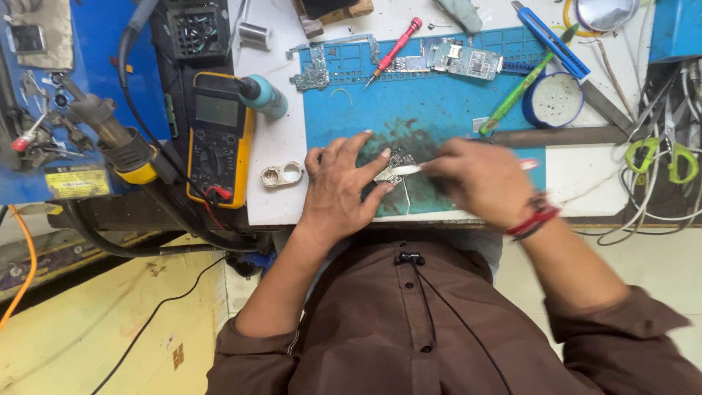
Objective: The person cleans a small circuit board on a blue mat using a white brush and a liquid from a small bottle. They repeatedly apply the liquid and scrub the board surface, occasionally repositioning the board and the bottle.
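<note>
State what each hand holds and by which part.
The right hand holds a thin white tool by its rear end, tip on a small circuit board. The left hand pins that board flat on the blue mat with its fingertips.

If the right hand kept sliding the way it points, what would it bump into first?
The right hand points left, holding a thin white tool. Straight on, it would probably first meet the small circuit board pinned under the left hand, then that hand's fingers.

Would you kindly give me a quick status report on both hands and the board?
Left hand pins small grey circuit board on blue work mat. Right hand works thin white tool on it, blurred. Nothing in the way.
</note>
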